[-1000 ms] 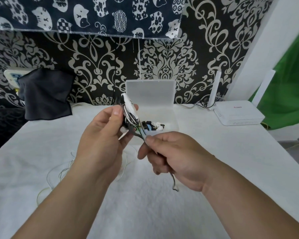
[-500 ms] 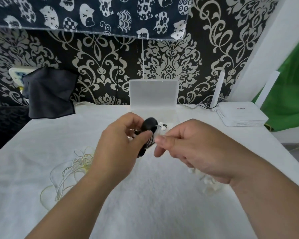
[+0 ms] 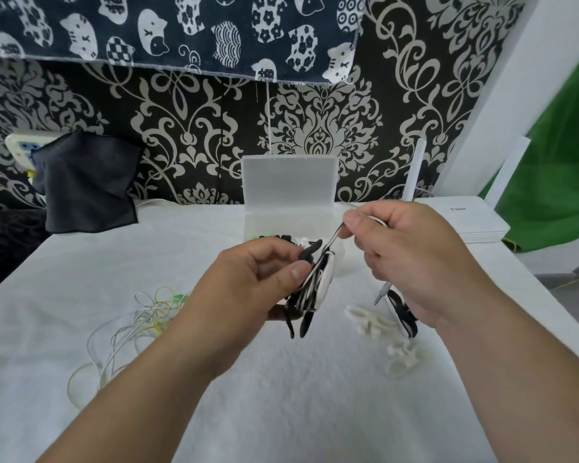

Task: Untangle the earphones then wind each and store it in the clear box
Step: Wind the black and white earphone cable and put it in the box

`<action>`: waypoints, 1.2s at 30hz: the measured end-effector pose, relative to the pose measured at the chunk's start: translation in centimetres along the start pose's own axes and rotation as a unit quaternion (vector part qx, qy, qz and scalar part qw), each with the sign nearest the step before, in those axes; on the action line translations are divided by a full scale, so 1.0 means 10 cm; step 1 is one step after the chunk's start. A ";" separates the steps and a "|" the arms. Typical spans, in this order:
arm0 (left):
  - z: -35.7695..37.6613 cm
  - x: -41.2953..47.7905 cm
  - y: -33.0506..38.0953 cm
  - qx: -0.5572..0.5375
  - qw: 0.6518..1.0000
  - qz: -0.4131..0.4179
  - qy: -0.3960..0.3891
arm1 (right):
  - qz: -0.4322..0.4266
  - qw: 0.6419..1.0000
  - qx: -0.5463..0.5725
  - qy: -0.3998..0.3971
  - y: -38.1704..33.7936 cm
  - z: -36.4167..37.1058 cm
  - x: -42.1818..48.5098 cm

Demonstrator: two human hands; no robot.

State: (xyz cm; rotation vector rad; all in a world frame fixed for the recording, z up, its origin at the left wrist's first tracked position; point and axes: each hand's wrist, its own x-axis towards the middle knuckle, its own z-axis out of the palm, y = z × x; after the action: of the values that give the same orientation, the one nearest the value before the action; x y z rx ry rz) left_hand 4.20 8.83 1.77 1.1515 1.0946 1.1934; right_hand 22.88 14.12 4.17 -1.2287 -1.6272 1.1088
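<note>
Both of your hands hover just in front of the box: your left hand grips the earphones, your right hand pinches their cord.

Your left hand and right hand work a striped earphone bundle before the clear box.
Your left grips the bundle; your right pinches its cable at the box's right side. A yellowish tangle lies on the surface left of the box.
</note>
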 end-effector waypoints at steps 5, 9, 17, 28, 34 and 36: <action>0.03 -0.02 -0.02 -0.070 0.997 0.027 -0.020 | 0.065 0.997 -0.022 -0.027 0.09 0.17 0.01; 0.00 0.01 -0.03 -0.111 0.992 0.040 0.043 | 0.121 0.988 0.009 -0.098 0.12 0.35 -0.07; -0.15 0.09 0.00 -0.108 0.982 0.039 0.148 | 0.174 0.956 0.048 -0.230 0.10 0.44 -0.14; -0.24 0.10 0.00 -0.108 0.978 -0.026 0.178 | 0.113 0.964 -0.093 -0.221 -0.03 0.30 -0.16; -0.25 0.11 -0.04 -0.067 0.986 -0.024 0.154 | 0.072 0.976 -0.093 -0.183 -0.10 0.25 -0.16; -0.26 0.11 -0.05 -0.012 0.989 -0.012 0.145 | 0.068 0.982 -0.063 -0.163 -0.13 0.21 -0.15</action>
State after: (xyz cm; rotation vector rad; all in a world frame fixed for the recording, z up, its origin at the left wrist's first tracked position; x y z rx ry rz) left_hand 1.72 10.07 0.97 0.9634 1.3030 1.3810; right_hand 20.86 12.14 4.62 -1.3068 -1.9056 1.3658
